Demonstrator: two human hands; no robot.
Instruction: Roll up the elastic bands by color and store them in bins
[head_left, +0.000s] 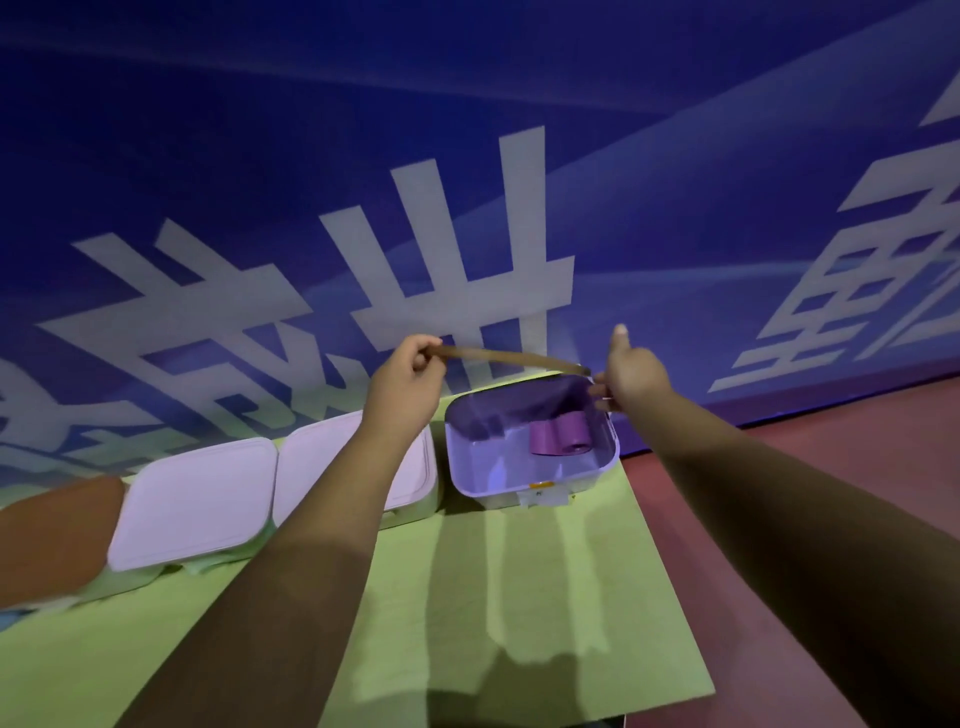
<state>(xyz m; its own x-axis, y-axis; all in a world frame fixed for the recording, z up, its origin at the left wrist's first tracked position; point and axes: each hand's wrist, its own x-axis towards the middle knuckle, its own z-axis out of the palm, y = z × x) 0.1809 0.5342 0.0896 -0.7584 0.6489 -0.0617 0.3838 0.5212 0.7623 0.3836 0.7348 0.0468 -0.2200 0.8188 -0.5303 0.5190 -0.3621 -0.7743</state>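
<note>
Holding: left hand (410, 374) and right hand (631, 371) each pinch one end of a band (509, 357), stretched between them just above the open bin (519, 486)
Band colour: top edge looks tan, hard to tell in this light
Open bin contents: one purple roll (558, 439), towards the far right corner
Closed bins (197, 499): two, lids on, left of the open one, contents hidden
Progress: probably early; one roll stored, held band not yet rolled or binned
Far left: orange-brown shape (57, 535), unclear
</note>
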